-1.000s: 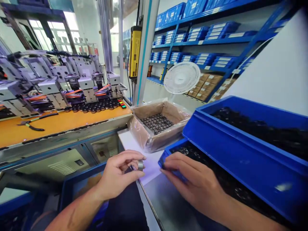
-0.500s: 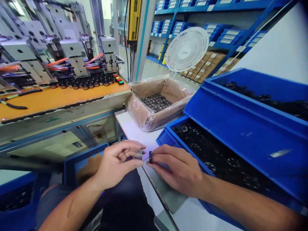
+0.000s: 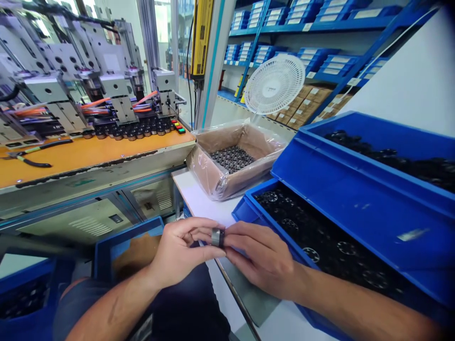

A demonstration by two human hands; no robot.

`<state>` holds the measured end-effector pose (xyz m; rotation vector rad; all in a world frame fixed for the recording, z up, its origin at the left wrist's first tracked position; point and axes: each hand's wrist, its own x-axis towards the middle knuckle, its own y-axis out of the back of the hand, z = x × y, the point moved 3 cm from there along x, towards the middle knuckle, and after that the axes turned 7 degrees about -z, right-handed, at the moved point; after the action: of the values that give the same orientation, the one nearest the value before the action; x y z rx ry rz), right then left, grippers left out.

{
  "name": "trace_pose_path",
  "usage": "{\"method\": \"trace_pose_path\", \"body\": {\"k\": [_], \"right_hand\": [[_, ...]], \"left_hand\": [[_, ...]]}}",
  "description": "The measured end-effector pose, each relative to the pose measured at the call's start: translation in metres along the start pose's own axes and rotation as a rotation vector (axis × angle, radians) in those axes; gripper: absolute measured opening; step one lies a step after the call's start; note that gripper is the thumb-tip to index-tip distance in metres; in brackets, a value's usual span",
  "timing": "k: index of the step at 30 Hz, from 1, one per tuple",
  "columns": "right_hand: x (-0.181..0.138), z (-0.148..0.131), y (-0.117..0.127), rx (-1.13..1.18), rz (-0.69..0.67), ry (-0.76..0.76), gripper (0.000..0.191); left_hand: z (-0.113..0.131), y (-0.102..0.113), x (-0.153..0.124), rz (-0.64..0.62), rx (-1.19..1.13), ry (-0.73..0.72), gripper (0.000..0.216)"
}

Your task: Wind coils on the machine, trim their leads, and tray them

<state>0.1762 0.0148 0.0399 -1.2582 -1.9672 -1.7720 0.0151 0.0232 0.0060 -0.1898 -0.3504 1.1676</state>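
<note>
My left hand (image 3: 188, 244) pinches a short silvery metal cylinder (image 3: 215, 237) between thumb and fingers. On its right end sits a black ring-like part (image 3: 222, 238), gripped by the fingertips of my right hand (image 3: 258, 251). The two parts touch end to end; whether one is seated in the other I cannot tell. Both hands are above the front edge of the white table (image 3: 192, 187), over a grey pad (image 3: 249, 291). Right of my right hand is a blue bin (image 3: 245, 208) full of black parts, some showing pale rings.
A second blue bin (image 3: 341, 163) with black parts is stacked above the first. Behind my hands stands a plastic-lined carton (image 3: 216, 184) of small metal parts. At left, an orange bench (image 3: 88, 154) carries pliers (image 3: 35, 152), rows of round black parts and machinery. A white fan (image 3: 275, 85) stands behind.
The gap between my hands has closed, bringing the black ring-like part against the metal cylinder. My left hand has shifted right. The whole view has shifted slightly downward.
</note>
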Motion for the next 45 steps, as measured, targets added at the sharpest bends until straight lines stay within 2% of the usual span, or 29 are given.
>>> {"method": "trace_pose_path", "body": {"k": [4, 8, 11, 16, 26, 45], "right_hand": [[0.0, -0.001, 0.004, -0.016, 0.005, 0.002, 0.007], [0.001, 0.001, 0.011, -0.041, 0.001, 0.006, 0.015], [0.002, 0.0, 0.012, -0.069, -0.038, 0.043, 0.014], [0.002, -0.001, 0.011, -0.091, -0.023, 0.065, 0.018], [0.001, 0.001, 0.009, -0.02, -0.009, 0.13, 0.02], [0.001, -0.002, 0.005, -0.046, -0.041, 0.051, 0.024]], "left_hand": [[0.004, -0.001, 0.001, 0.009, 0.043, -0.023, 0.038], [0.005, 0.0, 0.0, 0.017, 0.028, -0.036, 0.038], [0.001, 0.0, -0.002, -0.014, -0.062, 0.006, 0.038], [-0.005, 0.0, -0.004, -0.058, -0.216, 0.081, 0.037], [-0.002, -0.002, -0.003, -0.08, -0.184, 0.055, 0.041], [-0.009, 0.001, -0.008, -0.058, -0.289, 0.096, 0.039]]}}
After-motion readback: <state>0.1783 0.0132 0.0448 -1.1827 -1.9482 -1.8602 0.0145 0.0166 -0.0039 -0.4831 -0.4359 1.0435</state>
